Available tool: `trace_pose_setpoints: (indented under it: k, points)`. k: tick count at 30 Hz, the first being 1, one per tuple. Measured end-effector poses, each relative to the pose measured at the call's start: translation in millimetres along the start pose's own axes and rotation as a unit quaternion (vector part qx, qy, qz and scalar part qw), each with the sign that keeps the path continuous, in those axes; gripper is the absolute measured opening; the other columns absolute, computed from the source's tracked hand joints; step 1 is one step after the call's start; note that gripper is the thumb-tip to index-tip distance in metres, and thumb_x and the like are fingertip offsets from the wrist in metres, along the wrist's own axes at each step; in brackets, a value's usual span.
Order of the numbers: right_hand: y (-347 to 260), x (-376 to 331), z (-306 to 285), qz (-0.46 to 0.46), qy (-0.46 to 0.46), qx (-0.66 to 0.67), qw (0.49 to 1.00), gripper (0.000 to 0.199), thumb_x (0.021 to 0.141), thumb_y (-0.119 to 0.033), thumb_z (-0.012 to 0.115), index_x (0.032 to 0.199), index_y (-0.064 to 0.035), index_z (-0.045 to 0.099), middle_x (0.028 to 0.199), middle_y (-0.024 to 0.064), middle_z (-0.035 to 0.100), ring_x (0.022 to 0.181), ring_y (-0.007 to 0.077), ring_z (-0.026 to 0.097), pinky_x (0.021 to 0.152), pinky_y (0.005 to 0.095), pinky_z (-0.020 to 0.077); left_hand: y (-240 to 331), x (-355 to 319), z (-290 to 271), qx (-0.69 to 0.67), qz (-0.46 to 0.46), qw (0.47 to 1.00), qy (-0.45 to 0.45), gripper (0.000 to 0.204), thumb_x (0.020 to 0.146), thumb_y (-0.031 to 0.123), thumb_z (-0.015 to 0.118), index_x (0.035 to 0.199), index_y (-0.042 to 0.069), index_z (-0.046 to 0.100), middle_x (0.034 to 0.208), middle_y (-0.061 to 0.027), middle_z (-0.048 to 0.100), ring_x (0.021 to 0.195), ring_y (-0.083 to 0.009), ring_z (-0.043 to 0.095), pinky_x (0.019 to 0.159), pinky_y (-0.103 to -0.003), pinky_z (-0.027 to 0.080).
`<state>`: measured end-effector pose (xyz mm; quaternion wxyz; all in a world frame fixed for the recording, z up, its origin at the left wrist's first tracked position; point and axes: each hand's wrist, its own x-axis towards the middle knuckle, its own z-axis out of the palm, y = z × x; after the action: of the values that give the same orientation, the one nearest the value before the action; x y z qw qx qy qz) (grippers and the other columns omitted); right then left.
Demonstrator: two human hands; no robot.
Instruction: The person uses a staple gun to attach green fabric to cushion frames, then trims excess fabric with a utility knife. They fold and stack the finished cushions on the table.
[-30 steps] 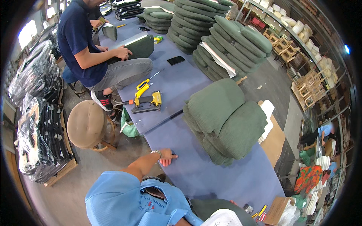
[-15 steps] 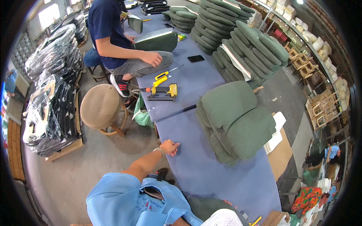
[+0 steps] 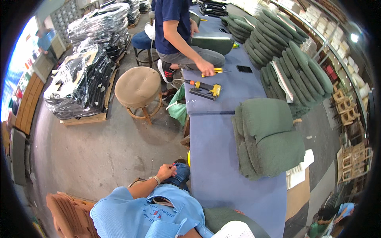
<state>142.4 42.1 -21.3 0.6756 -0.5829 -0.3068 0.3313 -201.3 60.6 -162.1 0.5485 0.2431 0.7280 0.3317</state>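
My left hand [image 3: 166, 171], a pale band round its wrist, is over my jeans-clad leg beside the table edge. Its fingers are curled; what they hold, if anything, is hidden. A dark green cushion [image 3: 226, 218] lies against me at the lower edge, partly under a white dotted piece [image 3: 235, 230]. Small reddish bits show at the cushion's far edge; I cannot tell whether they are my right fingertips. Otherwise my right hand is hidden. Ahead on the blue table [image 3: 214, 158] sits a pile of green cushions [image 3: 270, 119].
A co-worker's hand [image 3: 205, 68] is on a yellow-handled screwdriver [image 3: 219, 70]. Near it lie a yellow and black staple gun [image 3: 206, 90] and a phone [image 3: 244, 69]. Tall cushion stacks [image 3: 303, 75] stand behind. A round beige stool [image 3: 137, 87] and wrapped goods [image 3: 81, 83] are left.
My view has swung left, shifting the scene rightward. My left hand has drawn back from the tabletop to over my leg. The co-worker's hand has come down onto the screwdriver.
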Motion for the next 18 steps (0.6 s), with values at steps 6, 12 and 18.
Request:
trace_pose_setpoints:
  k: [6,12,18]
  points:
    - [17.7,-3.2,-4.4,0.032,-0.016,0.020,0.999,0.052,0.106,-0.049,0.037,0.127,-0.0075,0.061,0.113,0.0132,0.065,0.107,0.0293,0.064,0.096,0.0437,0.0546,93.1,-23.2,36.1,0.185,0.217,0.954,-0.091,0.037,0.104,0.035,0.065,0.123,0.004,0.074,0.103,-0.0119,0.079,0.088,-0.0229,0.076,0.082,-0.036,0.061]
    - [38.0,-16.8,0.1,0.073,-0.014,0.055,0.996,0.053,0.106,-0.049,0.039,0.129,-0.0078,0.061,0.115,0.0129,0.065,0.108,0.0292,0.064,0.096,0.0432,0.0548,182.7,-101.9,100.1,0.153,0.460,0.779,-0.397,0.068,0.104,0.048,0.061,0.157,0.009,0.044,0.150,-0.0214,0.056,0.135,-0.0345,0.058,0.112,-0.045,0.047]
    - [75.7,-17.1,-2.3,0.123,-0.019,0.150,0.981,0.053,0.105,-0.050,0.040,0.131,-0.0081,0.061,0.116,0.0126,0.065,0.109,0.0291,0.064,0.096,0.0426,0.0549,202.5,-136.2,132.9,0.142,0.425,0.747,-0.491,0.093,0.095,0.033,0.072,0.168,0.018,0.017,0.159,-0.0240,0.045,0.136,-0.0425,0.055,0.113,-0.046,0.045]
